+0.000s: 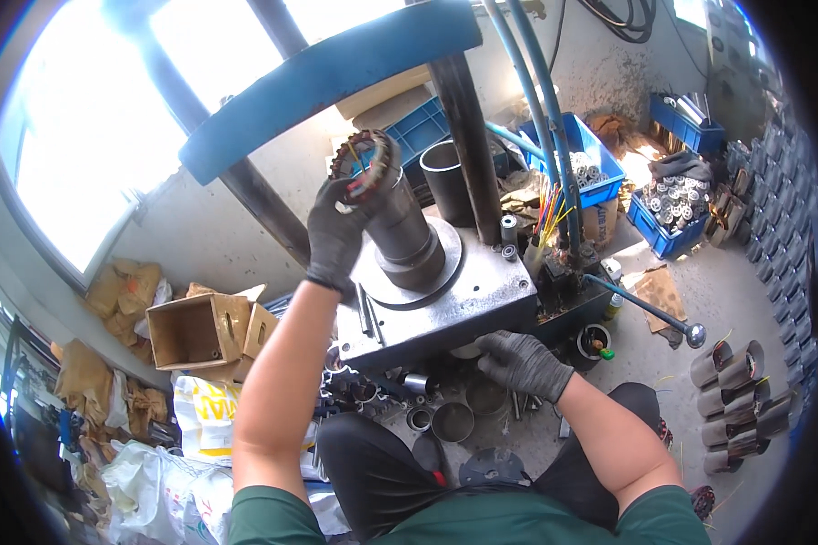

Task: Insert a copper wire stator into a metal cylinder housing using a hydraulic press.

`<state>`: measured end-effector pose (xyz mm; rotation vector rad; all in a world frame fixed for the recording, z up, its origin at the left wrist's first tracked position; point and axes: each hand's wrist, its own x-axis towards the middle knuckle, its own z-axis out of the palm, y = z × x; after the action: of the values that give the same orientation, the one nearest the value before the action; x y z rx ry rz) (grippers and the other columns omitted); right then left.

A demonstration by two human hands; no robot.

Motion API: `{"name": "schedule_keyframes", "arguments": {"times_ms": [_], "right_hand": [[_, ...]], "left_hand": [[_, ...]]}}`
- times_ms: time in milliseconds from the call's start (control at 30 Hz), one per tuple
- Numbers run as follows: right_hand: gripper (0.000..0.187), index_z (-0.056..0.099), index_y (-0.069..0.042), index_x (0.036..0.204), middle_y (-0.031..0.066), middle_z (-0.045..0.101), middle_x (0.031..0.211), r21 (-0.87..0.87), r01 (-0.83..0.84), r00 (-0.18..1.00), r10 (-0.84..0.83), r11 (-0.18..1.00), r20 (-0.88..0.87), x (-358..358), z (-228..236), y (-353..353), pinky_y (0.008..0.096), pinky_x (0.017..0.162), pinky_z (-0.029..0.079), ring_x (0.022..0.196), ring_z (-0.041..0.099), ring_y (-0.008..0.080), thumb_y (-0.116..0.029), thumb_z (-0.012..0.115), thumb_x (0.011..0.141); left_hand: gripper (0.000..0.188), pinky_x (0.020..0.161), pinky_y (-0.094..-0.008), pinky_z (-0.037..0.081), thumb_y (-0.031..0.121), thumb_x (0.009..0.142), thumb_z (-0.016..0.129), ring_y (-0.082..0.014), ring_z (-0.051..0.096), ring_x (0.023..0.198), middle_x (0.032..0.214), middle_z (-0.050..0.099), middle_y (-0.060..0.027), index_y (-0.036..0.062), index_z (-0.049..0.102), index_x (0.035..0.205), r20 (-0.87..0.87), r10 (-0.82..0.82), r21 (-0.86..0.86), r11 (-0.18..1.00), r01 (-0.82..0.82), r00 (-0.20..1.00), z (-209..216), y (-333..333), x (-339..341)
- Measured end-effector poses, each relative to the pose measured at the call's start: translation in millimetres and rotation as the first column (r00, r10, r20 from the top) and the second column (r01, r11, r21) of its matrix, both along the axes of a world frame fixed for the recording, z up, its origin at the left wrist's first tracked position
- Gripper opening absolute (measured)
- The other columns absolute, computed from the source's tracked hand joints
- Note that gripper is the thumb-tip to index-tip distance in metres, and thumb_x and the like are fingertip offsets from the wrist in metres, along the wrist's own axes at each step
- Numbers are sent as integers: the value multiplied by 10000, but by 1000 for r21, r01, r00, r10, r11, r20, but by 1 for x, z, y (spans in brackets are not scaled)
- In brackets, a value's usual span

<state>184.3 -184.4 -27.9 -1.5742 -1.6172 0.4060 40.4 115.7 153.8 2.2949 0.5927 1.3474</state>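
My left hand [336, 227], in a dark grey glove, is closed on the near side of a motor stator [384, 173], a ring with copper-coloured windings and short coloured leads. The stator is at the top of a dark upright cylinder [402, 227], which stands on a round plate [445, 272] on the press table [491, 304]. Also gloved, my right hand [527, 365] is lower down at the table's front edge, its fingers curled in. A pale round piece [466, 350] lies against its fingertips; whether they grip it is hidden.
The blue press crossbeam [336, 82] spans overhead between dark columns [468, 136]. A blue lever with a ball end [695, 335] sticks out at right. Metal rings [453, 421] lie below the table. Blue bins [668, 218] of parts stand at right, with metal sleeves [732, 400] nearer.
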Motion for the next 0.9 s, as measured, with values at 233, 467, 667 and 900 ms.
{"name": "schedule_keyframes", "arguments": {"times_ms": [233,467,667,900], "right_hand": [[420,687,-30,1272,195,723,1166,-49,-93,994,95,994,46,0,-12,4,469,964,567,1085,705,381,-293,694,945],[461,678,-28,1317,231,729,1168,-163,-139,979,161,977,127,-1,-2,0,474,978,566,1087,711,393,-312,677,954],[474,678,-13,1307,244,743,1077,-195,-178,967,208,964,144,-4,0,3,492,929,570,1008,723,407,-329,658,954],[451,699,-41,1275,226,736,1054,-309,-197,950,259,931,174,-10,-2,3,500,913,570,996,722,397,-342,678,940]], "left_hand": [[445,821,-325,487,351,902,832,-166,633,891,996,733,-76,-21,755,1134,-150,-56,-516,856,-30,987,37,51,16],[468,835,-309,526,389,868,864,-168,662,876,956,738,-70,-12,774,1093,-254,-106,-491,871,-34,961,22,65,18],[465,906,-346,540,372,864,863,-198,716,966,1018,787,-105,4,780,1136,-350,8,-249,963,-101,937,13,59,20],[506,949,-360,540,342,874,855,-229,733,1025,1110,795,-147,10,740,1238,-396,53,-153,980,-123,917,10,52,23]]}}
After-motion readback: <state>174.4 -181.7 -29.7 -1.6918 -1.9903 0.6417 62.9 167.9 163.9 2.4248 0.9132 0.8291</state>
